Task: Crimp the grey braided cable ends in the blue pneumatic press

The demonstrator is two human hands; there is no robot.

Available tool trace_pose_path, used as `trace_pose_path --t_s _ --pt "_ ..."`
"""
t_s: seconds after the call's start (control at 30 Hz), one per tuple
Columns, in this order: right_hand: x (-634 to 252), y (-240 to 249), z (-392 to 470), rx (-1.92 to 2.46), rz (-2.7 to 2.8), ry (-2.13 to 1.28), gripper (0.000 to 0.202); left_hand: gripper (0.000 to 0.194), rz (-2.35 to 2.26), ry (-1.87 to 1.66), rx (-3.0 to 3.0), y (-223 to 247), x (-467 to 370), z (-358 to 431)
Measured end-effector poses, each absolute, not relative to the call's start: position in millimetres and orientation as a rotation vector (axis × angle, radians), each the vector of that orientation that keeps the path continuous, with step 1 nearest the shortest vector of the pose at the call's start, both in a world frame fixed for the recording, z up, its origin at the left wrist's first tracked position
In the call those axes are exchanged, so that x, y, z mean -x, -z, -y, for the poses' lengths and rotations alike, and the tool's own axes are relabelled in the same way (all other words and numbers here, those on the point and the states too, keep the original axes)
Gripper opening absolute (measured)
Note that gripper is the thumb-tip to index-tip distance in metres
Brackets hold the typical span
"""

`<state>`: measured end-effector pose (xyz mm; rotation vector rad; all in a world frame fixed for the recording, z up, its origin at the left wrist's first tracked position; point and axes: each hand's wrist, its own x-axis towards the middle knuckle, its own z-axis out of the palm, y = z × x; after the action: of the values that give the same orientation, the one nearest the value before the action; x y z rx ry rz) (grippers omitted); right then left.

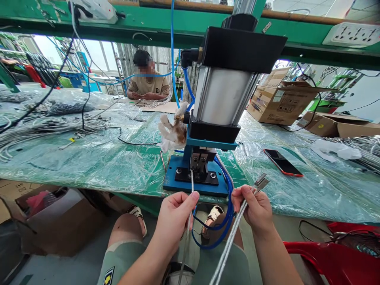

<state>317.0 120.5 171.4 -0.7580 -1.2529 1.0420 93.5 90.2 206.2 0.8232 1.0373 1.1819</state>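
Note:
My left hand point(178, 211) pinches a thin grey cable point(192, 183) below the press, and the cable's upper end reaches into the black die point(199, 168). The pneumatic press point(219, 95), with its silver cylinder, stands on a blue base plate point(175, 185) at the table's near edge. To the right, my right hand point(253, 206) is closed round several grey cables point(230, 241); metal end pieces point(261, 182) stick out above its fingers. These cables hang down toward my lap.
Blue air hoses point(228, 221) loop between my hands. A phone point(283, 162) and cardboard boxes point(282, 99) are on the right of the table point(142, 158), cable bundles point(59, 128) on the left. Across it sits a person point(148, 85). A red chair point(335, 253) stands lower right.

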Motion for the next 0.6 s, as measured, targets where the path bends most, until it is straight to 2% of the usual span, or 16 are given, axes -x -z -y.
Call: trace_pose_path --t_s 0.6 --pt "-315.9 -171.1 -120.9 0.735 1.252 -1.047 0.031 0.055 -0.995 -1.189 -0.79 -212.9 -98.2 -62.1"
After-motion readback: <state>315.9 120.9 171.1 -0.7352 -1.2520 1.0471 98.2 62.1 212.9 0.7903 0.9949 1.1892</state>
